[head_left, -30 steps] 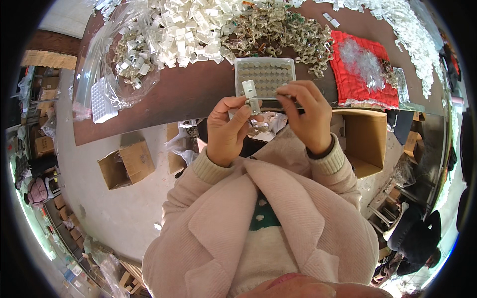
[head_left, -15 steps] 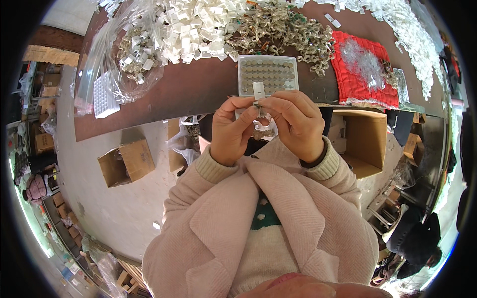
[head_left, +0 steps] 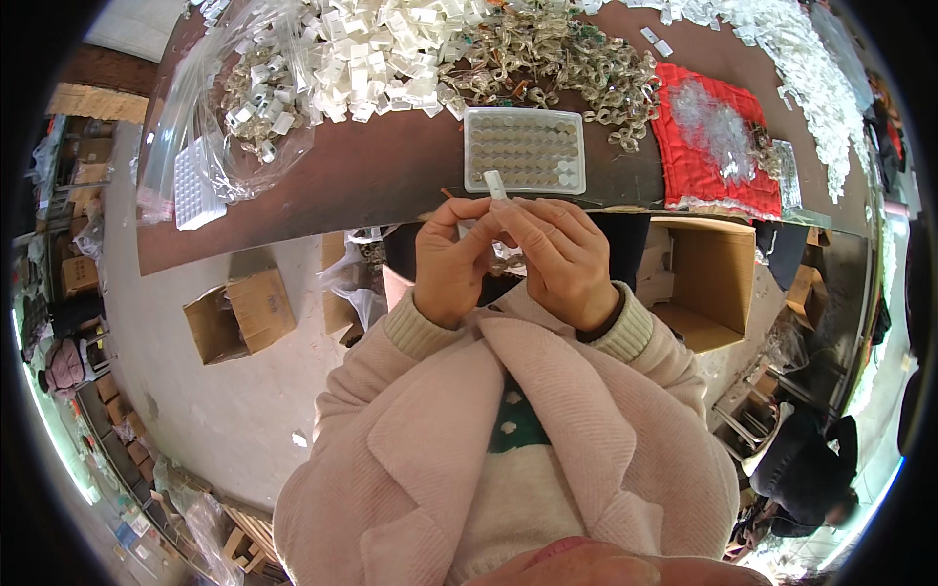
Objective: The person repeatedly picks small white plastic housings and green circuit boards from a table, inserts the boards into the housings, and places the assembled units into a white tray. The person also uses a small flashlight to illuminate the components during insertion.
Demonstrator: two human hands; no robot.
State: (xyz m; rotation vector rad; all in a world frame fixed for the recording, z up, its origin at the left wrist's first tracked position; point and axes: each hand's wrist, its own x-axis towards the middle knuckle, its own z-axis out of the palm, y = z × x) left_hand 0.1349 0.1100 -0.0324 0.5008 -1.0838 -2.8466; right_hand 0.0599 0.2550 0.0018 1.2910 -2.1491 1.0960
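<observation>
Both my hands are raised together just off the table's near edge. A small white rectangular plastic piece [head_left: 494,185] sticks up between my fingertips, tilted slightly to the left. My left hand [head_left: 451,262] pinches its lower end from the left with thumb and fingers. From the right, my right hand [head_left: 565,259] closes thumb and index finger on the same piece, covering its lower part. Something clear and shiny shows below the fingers, but I cannot make out its shape. Right behind the hands lies a clear tray [head_left: 471,156] holding rows of small round discs.
At the back are heaps of white plastic pieces [head_left: 376,59] and clear loop-shaped parts [head_left: 547,49]. A plastic bag [head_left: 293,161] of parts lies left, a red cloth [head_left: 674,156] right. Open cardboard boxes [head_left: 264,308] stand below the table [head_left: 362,176]. A person [head_left: 806,474] is far right.
The white piece has sunk lower and tipped left between my fingers. My right hand has come closer to the left one and covers more of it.
</observation>
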